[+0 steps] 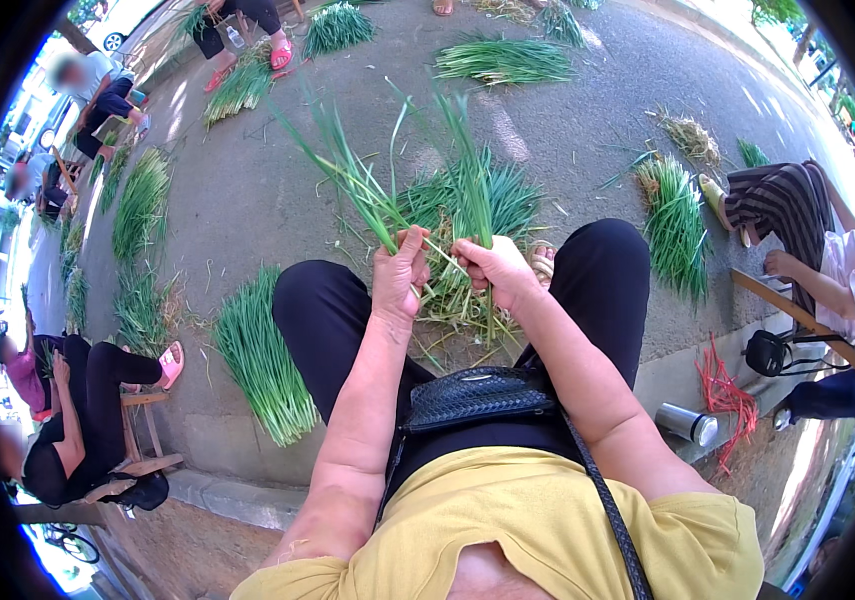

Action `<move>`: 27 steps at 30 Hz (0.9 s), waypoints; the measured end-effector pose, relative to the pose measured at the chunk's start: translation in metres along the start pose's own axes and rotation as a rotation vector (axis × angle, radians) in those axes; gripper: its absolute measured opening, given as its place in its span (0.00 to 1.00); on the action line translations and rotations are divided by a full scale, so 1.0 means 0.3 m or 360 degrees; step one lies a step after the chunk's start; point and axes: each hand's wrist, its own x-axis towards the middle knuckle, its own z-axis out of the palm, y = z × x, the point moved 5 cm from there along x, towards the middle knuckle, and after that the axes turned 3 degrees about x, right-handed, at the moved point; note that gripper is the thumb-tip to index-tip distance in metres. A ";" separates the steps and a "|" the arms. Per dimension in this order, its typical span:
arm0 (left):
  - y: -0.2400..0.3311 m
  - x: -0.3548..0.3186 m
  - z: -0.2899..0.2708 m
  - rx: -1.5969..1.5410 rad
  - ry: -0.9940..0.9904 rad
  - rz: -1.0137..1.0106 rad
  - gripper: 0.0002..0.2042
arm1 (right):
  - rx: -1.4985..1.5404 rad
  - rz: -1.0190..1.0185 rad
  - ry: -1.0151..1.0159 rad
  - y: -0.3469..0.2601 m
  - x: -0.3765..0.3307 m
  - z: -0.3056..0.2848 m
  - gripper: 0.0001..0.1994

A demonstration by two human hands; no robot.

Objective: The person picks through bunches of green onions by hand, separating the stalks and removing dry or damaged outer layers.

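Observation:
Both hands are raised over my lap, close together. My left hand is closed round a few long green garlic chives that fan up and to the left. In my right hand is an upright bunch of garlic chives, its pale stem ends poking out below the fist. A thin stalk spans the gap between the two hands. Below and beyond them, between my knees, lies a loose heap of chives with yellowish scraps at its near side.
A tidy chive pile lies left of my knee, another chive pile to the right. A metal flask and red ties are at right. A black bag rests on my lap. Several seated people are around, some beside more chives.

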 end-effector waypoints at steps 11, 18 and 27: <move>-0.022 0.014 -0.009 0.0085 -0.0123 -0.0058 0.07 | -0.0220 -0.0114 -0.0059 -0.032 -0.034 0.046 0.13; -0.039 -0.002 0.010 0.0353 -0.0017 -0.0014 0.06 | -0.0428 -0.0377 -0.0042 -0.025 -0.010 0.053 0.06; -0.035 -0.002 0.016 0.0061 -0.0179 -0.0066 0.08 | -0.0204 -0.0557 -0.0468 -0.016 -0.021 0.102 0.11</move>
